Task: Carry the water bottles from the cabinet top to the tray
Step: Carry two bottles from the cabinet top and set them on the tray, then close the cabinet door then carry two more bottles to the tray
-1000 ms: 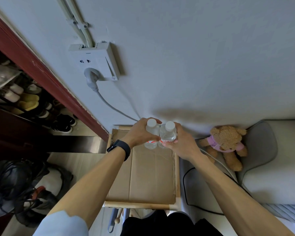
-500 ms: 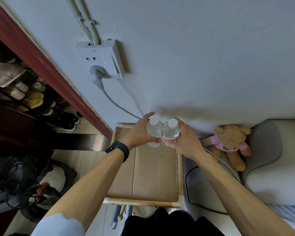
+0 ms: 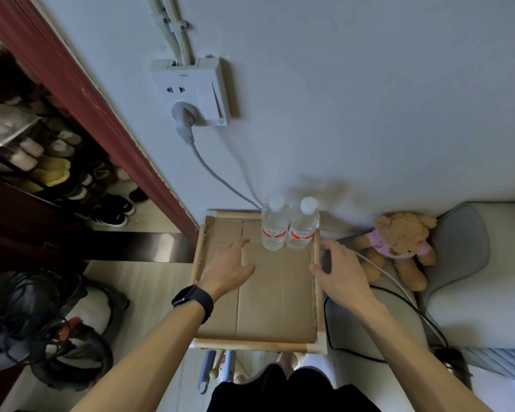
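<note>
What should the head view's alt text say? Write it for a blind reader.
Two clear water bottles stand upright side by side in the far right corner of a cardboard-lined wooden tray. The left hand and right hand are open near them, touching neither. A teddy bear sits to the right.

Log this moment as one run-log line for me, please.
water bottles: upright, side by side, on tray, far right corner | left hand: open, empty, above tray | right hand: open, empty, by tray's right rail
</note>
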